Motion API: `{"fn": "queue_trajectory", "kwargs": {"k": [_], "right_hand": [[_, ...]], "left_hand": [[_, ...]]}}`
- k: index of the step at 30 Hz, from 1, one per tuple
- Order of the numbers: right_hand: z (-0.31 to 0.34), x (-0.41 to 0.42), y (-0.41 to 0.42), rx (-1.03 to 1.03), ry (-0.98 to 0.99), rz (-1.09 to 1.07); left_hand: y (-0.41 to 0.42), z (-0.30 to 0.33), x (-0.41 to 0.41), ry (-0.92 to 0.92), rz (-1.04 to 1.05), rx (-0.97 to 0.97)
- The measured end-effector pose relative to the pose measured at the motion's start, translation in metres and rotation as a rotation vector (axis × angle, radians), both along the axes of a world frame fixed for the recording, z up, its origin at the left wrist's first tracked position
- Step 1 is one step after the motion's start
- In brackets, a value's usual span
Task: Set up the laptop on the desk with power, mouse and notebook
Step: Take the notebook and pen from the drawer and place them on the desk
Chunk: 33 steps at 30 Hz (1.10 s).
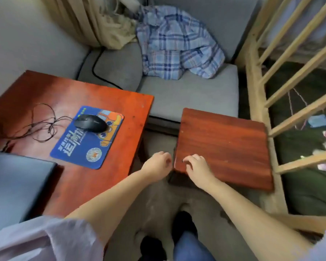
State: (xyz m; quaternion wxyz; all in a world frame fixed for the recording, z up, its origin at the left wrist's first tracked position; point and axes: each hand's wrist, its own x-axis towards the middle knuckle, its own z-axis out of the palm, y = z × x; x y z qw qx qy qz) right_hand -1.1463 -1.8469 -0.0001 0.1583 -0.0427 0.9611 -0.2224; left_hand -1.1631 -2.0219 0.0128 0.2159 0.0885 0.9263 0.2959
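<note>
Both bare forearms reach forward and down, close together. The left hand (157, 163) has its fingers curled under, perhaps around an edge, though the grip is hidden. The right hand (197, 167) lies palm down, fingers bent, fingertips pressing.

The tabletop (45, 91) occupies the left of the view. The mouse pad (87, 136) lies near its centre, and the mouse (90, 123) sits on the far part of the pad. The mouse cable (38, 125) lies in loops on the tabletop to the left of the pad. The laptop (13, 185) lies on the near left corner of the tabletop. The stool (224, 147) stands to the right of the tabletop, apart from it. The sofa (186, 95) stands behind both, and the shirt (177, 44) lies on its seat against the backrest. The wooden frame (256, 91) stands to the right of the stool. The right hand (198, 166) rests on the near left corner of the stool; the left hand (158, 162) is just beside that corner.
</note>
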Motion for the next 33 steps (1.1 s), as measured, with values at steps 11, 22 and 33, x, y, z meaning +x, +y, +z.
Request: {"fn": "queue_trajectory", "kwargs": {"k": [11, 22, 33], "right_hand": [[-0.112, 0.080, 0.208, -0.111, -0.554, -0.560], [-0.216, 0.071, 0.265, -0.599, -0.300, -1.369], [-0.220, 0.075, 0.268, -0.503, -0.178, -1.291]], "left_hand": [[0.125, -0.119, 0.006, -0.451, 0.450, -0.201], [0.131, -0.220, 0.021, -0.396, 0.830, 0.187], [0.125, -0.226, 0.029, -0.305, 0.757, 0.029]]}}
